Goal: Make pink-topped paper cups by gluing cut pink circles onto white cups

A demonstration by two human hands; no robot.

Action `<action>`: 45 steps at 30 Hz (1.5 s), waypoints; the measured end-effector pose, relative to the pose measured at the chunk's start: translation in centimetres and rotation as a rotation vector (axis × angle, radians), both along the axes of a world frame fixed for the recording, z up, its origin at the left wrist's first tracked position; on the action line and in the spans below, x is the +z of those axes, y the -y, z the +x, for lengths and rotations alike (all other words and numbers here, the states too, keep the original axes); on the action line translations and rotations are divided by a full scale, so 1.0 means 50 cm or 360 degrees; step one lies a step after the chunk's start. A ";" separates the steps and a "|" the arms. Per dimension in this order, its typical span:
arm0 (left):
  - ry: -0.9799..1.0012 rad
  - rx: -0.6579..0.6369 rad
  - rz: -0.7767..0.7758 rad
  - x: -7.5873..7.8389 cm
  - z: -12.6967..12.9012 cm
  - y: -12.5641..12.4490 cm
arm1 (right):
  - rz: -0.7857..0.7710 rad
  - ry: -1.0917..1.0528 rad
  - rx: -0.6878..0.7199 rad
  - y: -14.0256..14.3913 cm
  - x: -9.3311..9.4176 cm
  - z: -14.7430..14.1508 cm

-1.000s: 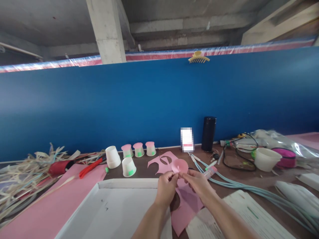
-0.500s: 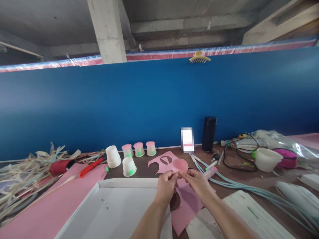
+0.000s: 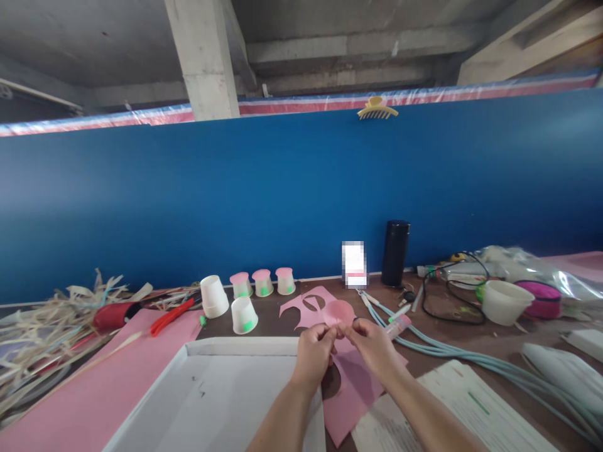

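Blue partition (image 3: 301,201) backs your table (image 3: 471,345). White tray (image 3: 211,395) sits front left, just beside the pink sheet (image 3: 351,389) under your wrists. Your left hand (image 3: 315,353) and right hand (image 3: 374,348) both pinch the small pink paper disc (image 3: 340,312), held above that sheet.

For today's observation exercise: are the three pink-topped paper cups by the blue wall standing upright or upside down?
Upside down. The three pink-topped cups stand in a row with the narrow base up, capped in pink, and the wide mouth down on the table.
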State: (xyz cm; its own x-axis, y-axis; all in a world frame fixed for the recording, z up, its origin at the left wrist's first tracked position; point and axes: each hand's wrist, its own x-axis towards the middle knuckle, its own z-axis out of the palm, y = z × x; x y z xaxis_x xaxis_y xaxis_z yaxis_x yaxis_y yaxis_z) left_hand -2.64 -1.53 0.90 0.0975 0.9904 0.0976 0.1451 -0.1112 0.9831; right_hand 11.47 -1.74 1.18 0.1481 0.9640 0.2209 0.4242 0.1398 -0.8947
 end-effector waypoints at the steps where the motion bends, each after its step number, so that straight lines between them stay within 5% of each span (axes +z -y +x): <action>1: 0.0004 -0.0001 -0.0005 0.000 0.000 -0.001 | 0.0007 0.0005 -0.0003 -0.001 -0.002 0.000; 12: -0.0003 0.0006 -0.0049 0.010 -0.003 0.003 | -0.0060 -0.0056 -0.0010 -0.009 -0.016 0.002; 24: 0.0089 0.0067 -0.0102 0.010 -0.002 -0.001 | -0.0311 -0.0502 0.0169 -0.001 -0.007 -0.012; 45: 0.0011 0.0086 -0.0040 -0.012 0.000 -0.008 | -0.0411 -0.0901 0.0091 0.005 -0.003 -0.025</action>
